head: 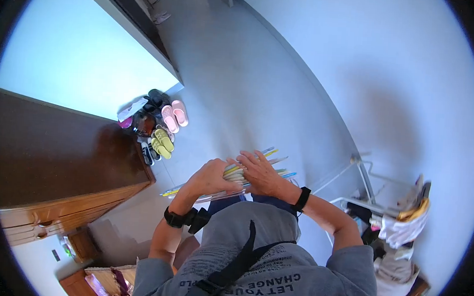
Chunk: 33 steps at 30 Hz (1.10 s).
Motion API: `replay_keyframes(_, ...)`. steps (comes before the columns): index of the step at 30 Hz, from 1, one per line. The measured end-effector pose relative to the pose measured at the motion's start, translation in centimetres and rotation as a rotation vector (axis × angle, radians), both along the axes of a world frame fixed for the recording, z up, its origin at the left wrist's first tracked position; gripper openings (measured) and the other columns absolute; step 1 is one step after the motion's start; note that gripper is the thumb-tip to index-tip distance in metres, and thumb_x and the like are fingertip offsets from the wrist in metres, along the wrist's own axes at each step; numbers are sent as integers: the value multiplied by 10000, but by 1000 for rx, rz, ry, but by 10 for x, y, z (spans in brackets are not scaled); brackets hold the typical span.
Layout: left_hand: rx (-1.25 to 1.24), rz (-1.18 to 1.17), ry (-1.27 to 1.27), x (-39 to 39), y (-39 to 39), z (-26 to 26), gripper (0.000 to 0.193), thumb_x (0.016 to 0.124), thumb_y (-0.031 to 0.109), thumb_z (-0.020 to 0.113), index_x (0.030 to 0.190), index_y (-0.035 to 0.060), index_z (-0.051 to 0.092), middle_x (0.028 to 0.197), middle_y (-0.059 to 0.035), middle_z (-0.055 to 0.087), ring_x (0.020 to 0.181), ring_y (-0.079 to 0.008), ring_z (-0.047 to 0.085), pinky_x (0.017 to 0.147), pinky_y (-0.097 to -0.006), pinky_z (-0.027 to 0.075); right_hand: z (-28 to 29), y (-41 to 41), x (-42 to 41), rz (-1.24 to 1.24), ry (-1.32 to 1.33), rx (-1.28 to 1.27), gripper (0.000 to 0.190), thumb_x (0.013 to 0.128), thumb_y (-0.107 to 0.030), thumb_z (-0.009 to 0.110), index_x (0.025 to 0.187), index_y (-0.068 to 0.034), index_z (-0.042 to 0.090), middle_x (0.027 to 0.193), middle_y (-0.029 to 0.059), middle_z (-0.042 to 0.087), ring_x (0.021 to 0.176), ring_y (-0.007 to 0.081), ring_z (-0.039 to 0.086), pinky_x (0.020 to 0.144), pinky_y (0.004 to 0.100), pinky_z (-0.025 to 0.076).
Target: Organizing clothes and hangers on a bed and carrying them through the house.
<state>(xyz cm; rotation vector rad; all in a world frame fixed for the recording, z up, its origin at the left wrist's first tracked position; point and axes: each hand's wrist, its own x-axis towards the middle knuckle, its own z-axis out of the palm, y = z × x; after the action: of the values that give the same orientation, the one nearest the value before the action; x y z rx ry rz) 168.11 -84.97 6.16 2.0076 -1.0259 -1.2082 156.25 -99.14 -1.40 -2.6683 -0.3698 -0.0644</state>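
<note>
A bundle of thin clothes hangers, white, yellow and blue, is held in front of my waist. My left hand grips its left side, with the thumb across the near edge. From the right, my right hand wraps over the bundle, fingers spread along the top. The fingertips of both hands almost meet at the middle. Hanger ends stick out past each hand, and my palms hide much of the bundle. Black straps circle both wrists.
Pink slippers and yellow-green slippers lie on the floor ahead left, by bags and other shoes. A dark wooden cabinet stands left. To my right, a white metal rack stands near hanging clothes along the wall.
</note>
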Motion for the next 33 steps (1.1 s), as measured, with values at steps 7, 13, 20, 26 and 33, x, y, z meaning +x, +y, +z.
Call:
replay_keyframes(7,1,110,252,162,-73,12,331,616,297,674,693,-20,615,535,-81,587,506,-156,581,551,-258,456,-34,-65,174,-27,-34,262,678,549,-109,691,1169,-32,429,834,108,479,794,289,503,685,398,411)
replay_keyframes(13,-73,33,-86,321,-127,-5,326,556,319,671,605,1,615,523,-64,580,502,-161,562,541,-264,436,-15,-117,315,-100,-37,256,586,566,-117,669,1106,-38,454,827,127,496,786,310,520,641,405,417)
replay_keyframes(20,100,-265,208,476,-225,10,275,554,268,669,614,4,617,585,-79,607,529,-163,573,537,-267,431,-23,-195,451,-182,-70,309,441,595,-196,689,975,-42,527,789,146,572,726,338,552,663,413,437)
replay_keyframes(26,97,-400,274,608,-320,-2,401,570,326,739,752,-15,634,637,-75,626,555,-156,588,556,-257,455,-34,-283,571,-283,119,356,401,619,-241,706,941,-60,548,774,133,617,697,333,599,619,428,469)
replay_keyframes(33,117,-293,94,780,-394,21,517,543,418,761,797,-10,621,691,-87,624,586,-189,582,603,-285,464,-16,-384,753,-131,96,270,434,625,-174,677,1023,-74,537,736,161,598,709,350,586,630,439,469)
